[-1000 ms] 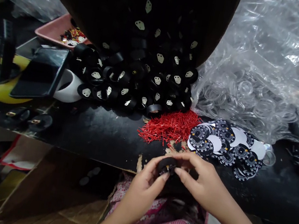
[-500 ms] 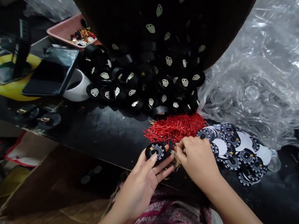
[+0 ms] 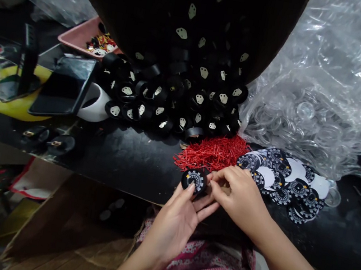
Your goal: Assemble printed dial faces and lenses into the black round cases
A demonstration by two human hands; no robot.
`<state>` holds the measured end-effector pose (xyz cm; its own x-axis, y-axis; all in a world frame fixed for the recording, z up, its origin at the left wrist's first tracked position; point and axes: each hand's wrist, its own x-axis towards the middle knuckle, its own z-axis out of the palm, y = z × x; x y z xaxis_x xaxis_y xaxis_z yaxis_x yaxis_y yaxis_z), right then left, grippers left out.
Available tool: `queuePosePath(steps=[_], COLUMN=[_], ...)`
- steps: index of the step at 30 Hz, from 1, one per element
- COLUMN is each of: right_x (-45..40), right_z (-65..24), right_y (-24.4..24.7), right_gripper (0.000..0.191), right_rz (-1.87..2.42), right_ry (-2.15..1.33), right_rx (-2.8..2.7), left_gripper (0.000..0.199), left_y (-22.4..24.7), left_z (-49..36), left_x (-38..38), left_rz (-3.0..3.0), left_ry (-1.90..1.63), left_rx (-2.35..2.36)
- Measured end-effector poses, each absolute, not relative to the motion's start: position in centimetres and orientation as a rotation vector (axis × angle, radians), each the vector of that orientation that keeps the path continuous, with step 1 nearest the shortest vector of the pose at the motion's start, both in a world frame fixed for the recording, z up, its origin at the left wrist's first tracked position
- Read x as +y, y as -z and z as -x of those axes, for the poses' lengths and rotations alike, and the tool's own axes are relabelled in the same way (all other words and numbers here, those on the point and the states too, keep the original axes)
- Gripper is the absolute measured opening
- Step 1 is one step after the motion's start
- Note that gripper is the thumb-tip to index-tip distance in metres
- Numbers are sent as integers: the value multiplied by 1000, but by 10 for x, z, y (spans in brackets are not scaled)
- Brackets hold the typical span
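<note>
A small round black gauge (image 3: 195, 178) with a printed dial face is held by my left hand (image 3: 175, 225), the thumb on its front and the other fingers behind and to the right. My right hand (image 3: 240, 192) is closed in a pinch at the gauge's right edge, close to my left fingertips. Whatever is between its fingers is too small to make out. Just beyond both hands lies a heap of thin red pointers (image 3: 213, 153). Printed dial discs (image 3: 282, 194), some with the white side up, are spread to the right of my right hand.
Many black gauge housings (image 3: 163, 123) pile up behind the pointers, spilling from a dark container. Clear rings (image 3: 305, 111) fill a plastic bag at right. Leftward are a phone (image 3: 63, 86), a white tape roll (image 3: 95, 110), two black parts (image 3: 60, 144) and a pink tray (image 3: 75, 38).
My left hand has moved slightly right and up with the gauge. It has come up to my right hand, whose pinched fingers now meet the gauge's edge.
</note>
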<state>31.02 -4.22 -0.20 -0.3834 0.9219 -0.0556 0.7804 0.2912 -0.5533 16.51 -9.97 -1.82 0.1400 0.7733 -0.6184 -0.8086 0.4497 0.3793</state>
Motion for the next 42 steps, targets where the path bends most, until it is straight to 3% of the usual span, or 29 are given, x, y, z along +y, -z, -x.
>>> queuePosePath(steps=[7,11,17,23,38,42], right_x=[-54,-55,-59,-61,-64,-69], right_z=[-324,-323,-322,-320,-322,-322], right_y=[-4,-6,-18,-21,-25,-23], right_gripper=[4,10,15,13,16,17], right_rz=[1480,1535,1444,1484,1435,1447], right_ry=[-842,-895,-1049,-964,-1031,-1037], right_rx=[-2128,-2087,-1972,-1996,-1912,-1896], left_gripper=[19,21,46,29,29,21], left_y=[17,18,20,30,23,20], left_z=[-176,-179,-177,-184,-181,-179], left_x=[-97,-105,-99,-94,-103,-103], left_rz=[-44,-235,-329,-442,-645,-734], left_ry=[-1247,-1290,-1273,-1147,-1183,-1188], left_rx=[906,965,1075,1142,1117,1181])
